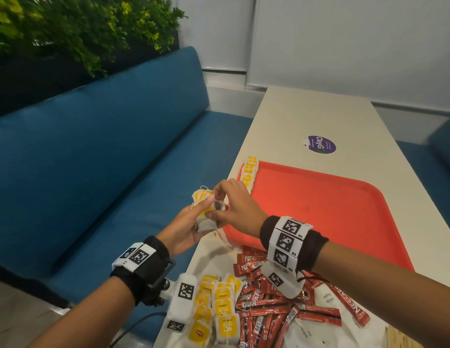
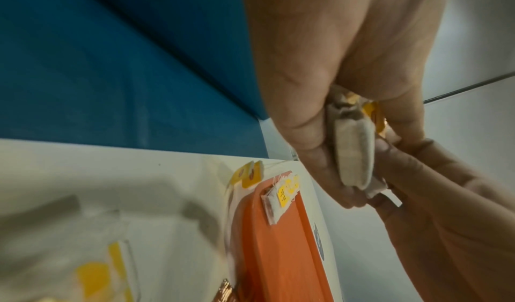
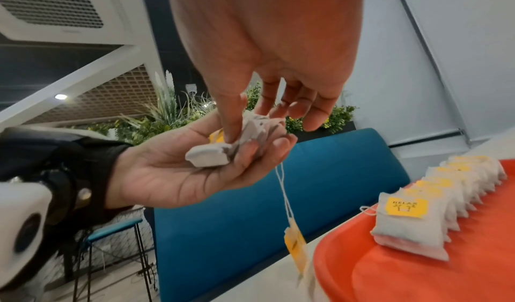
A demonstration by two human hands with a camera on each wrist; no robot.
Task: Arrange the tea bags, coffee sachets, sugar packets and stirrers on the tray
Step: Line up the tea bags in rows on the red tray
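Note:
Off the table's left edge, my left hand (image 1: 193,227) cups a small bunch of tea bags (image 1: 204,222) in its palm, fingers curled round them. My right hand (image 1: 220,197) reaches over and pinches one tea bag (image 3: 251,128) of that bunch between thumb and fingers. A yellow tag (image 3: 295,247) dangles on its string below the hands. The red tray (image 1: 332,209) lies just right of the hands. A row of tea bags (image 1: 249,174) stands along the tray's far-left edge, and the right wrist view shows that row (image 3: 418,214) close up.
Near me on the white table (image 1: 319,116) lie loose tea bags (image 1: 219,305), a heap of red coffee sachets (image 1: 269,312) and white sugar packets (image 1: 324,297). A purple sticker (image 1: 320,144) sits beyond the tray. A blue sofa (image 1: 93,159) runs along the left.

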